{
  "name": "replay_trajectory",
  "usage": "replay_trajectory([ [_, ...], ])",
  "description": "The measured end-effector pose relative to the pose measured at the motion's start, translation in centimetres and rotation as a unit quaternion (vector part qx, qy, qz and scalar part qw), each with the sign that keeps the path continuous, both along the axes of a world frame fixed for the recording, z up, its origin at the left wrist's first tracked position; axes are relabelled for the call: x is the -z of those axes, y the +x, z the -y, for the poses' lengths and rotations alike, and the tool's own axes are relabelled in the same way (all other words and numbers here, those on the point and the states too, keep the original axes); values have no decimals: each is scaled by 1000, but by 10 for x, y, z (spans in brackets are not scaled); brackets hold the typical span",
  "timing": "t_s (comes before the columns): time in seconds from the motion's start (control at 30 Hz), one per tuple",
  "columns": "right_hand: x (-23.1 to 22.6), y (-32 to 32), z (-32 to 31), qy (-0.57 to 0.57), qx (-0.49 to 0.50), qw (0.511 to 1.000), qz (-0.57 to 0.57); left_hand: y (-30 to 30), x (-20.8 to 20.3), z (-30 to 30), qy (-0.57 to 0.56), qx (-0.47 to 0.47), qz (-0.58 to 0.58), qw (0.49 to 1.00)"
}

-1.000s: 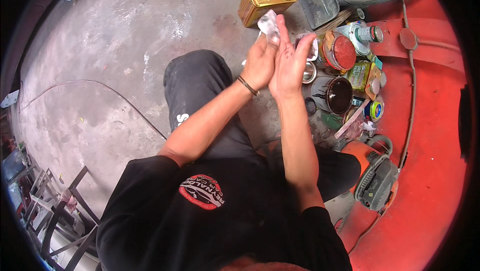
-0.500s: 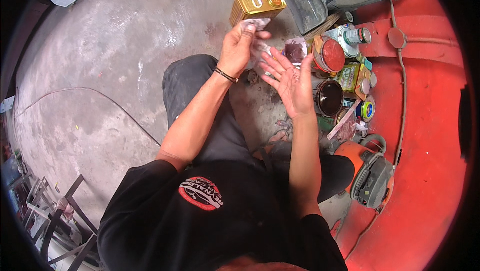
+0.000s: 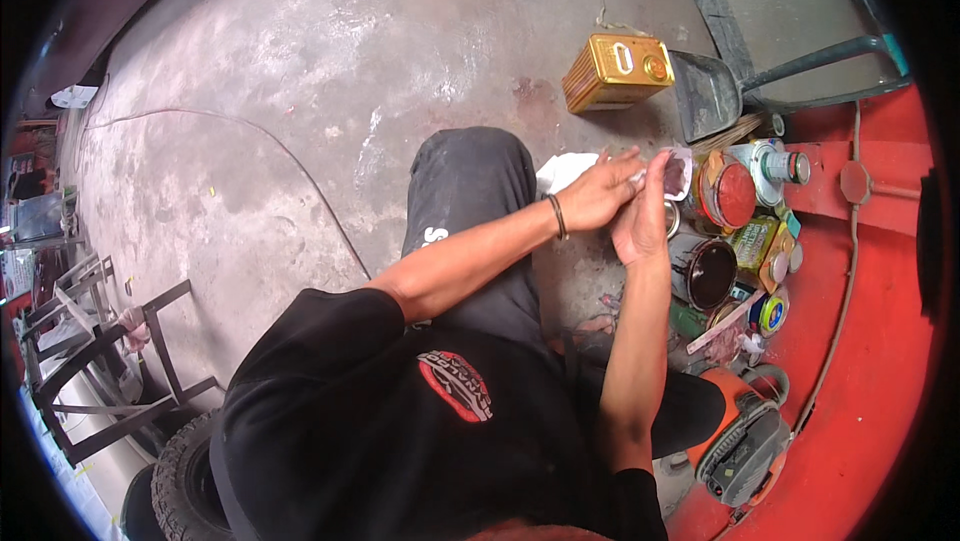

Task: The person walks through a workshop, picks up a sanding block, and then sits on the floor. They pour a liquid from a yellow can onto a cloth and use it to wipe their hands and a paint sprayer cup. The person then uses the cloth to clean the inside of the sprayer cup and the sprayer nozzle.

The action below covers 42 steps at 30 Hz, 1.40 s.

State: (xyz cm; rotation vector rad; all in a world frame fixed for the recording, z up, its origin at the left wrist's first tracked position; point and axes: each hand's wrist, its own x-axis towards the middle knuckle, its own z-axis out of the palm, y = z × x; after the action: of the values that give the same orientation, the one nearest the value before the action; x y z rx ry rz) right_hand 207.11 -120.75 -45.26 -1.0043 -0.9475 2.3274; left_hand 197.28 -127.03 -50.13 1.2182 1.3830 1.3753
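Observation:
My left hand point(image 3: 597, 193) lies across the palm of my right hand point(image 3: 640, 229), its fingers fairly straight. A bit of white rag point(image 3: 638, 175) shows pinched between the left fingers and the right palm. My right hand is open, palm turned toward the left hand and fingers pointing away from me. Behind the left hand, beside my knee, lies a larger white cloth or paper point(image 3: 566, 171); whether it joins the rag is hidden. A brown-smeared container with pale paper point(image 3: 679, 176) stands just past the right fingertips. Farther off is a gold rectangular tin point(image 3: 618, 76).
Along the red wall point(image 3: 860, 271) at right stand several paint cans, including a red-lidded can point(image 3: 736, 196) and a dark-topped can point(image 3: 711, 273). A black dustpan point(image 3: 708, 96) lies beyond them. Near my right leg sits an orange-and-black machine point(image 3: 740, 446). A cable point(image 3: 290, 156) crosses the floor.
My left hand has come down from beside the gold tin onto my right palm with the rag. The whole view has swung, so the surroundings appear lower and farther right.

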Motion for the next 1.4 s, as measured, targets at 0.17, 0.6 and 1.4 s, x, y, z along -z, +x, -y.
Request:
replay_trajectory([
  [0.17, 13, -2, 11, 1, 85, 996, -8, 27, 9, 3, 38, -44, -9, 998],
  [0.6, -8, -20, -10, 482, -7, 832, 274, 20, -30, -10, 19, -9, 605, 796],
  [1.4, -48, 31, 31, 337, -120, 924, 133, -3, -21, -27, -152, -181, 234, 943],
])
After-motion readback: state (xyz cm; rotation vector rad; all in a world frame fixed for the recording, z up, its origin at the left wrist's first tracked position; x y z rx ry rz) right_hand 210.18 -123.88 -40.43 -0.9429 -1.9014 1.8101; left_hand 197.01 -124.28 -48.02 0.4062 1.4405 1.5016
